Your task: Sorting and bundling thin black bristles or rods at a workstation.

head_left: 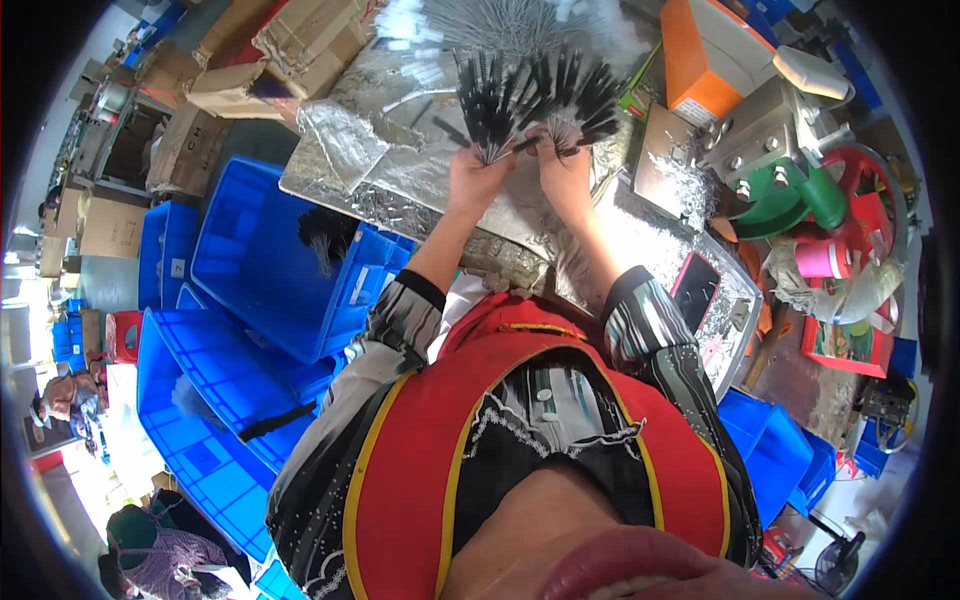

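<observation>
Together our two hands meet at twelve o'clock over the foil-covered table (400, 170). Our left hand (478, 178) is closed around a fanned bundle of thin black bristle brushes with wire stems (500, 105), and our right hand (565, 170), touching the left, grips a second black brush bundle (585, 90) spreading toward one o'clock. Beyond both bundles, at the table's far edge, lies a pile of silvery wire stems (500, 25). At nine o'clock stand stacked blue plastic crates (250, 270), one holding a dark tuft of brushes (325, 238). At two o'clock sit an orange box (700, 55) and a green metal machine part (790, 195).
</observation>
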The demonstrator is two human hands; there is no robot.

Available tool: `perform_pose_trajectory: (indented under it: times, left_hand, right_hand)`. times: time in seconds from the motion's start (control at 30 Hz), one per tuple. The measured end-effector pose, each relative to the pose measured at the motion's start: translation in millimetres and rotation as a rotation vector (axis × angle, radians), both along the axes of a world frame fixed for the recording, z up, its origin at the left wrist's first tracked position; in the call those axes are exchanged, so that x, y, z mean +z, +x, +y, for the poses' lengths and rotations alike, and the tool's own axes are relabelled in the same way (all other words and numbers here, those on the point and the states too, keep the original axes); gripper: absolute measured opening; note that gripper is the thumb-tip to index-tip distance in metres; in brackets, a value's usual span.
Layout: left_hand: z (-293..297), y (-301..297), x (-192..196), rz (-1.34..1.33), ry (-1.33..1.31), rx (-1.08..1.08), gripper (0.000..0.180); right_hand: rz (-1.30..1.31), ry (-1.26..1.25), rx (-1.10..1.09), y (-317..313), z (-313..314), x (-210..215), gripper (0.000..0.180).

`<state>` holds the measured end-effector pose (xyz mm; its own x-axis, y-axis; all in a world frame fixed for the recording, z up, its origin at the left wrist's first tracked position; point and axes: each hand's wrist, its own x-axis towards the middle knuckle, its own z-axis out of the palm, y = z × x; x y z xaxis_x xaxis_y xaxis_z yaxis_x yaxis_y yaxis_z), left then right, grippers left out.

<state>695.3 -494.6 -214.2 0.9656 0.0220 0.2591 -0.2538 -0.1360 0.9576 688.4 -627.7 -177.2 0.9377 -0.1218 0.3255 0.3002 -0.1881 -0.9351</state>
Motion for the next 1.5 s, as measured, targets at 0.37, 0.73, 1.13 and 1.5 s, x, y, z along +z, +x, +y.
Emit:
perform_pose_trajectory:
  times: [0.37, 0.73, 1.13, 1.5]
  left_hand:
    - [-12, -2, 35, 0.174, -0.256, -0.025, 0.018]
    - [-16, -14, 38, 0.677, -0.440, -0.132, 0.033]
    - [-23, -26, 45, 0.656, -0.645, -0.216, 0.029]
    - [-22, -29, 73, 0.155, -0.276, -0.140, 0.018]
  right_hand:
    - [0.047, -0.104, 0.063, 7, -2, 4, 0.021]
    - [0.179, 0.013, -0.095, 17, -16, 2, 0.023]
    - [-0.273, -0.934, 0.161, -58, 12, 18, 0.027]
    - [-0.436, -0.262, -0.065, -45, -43, 79, 0.035]
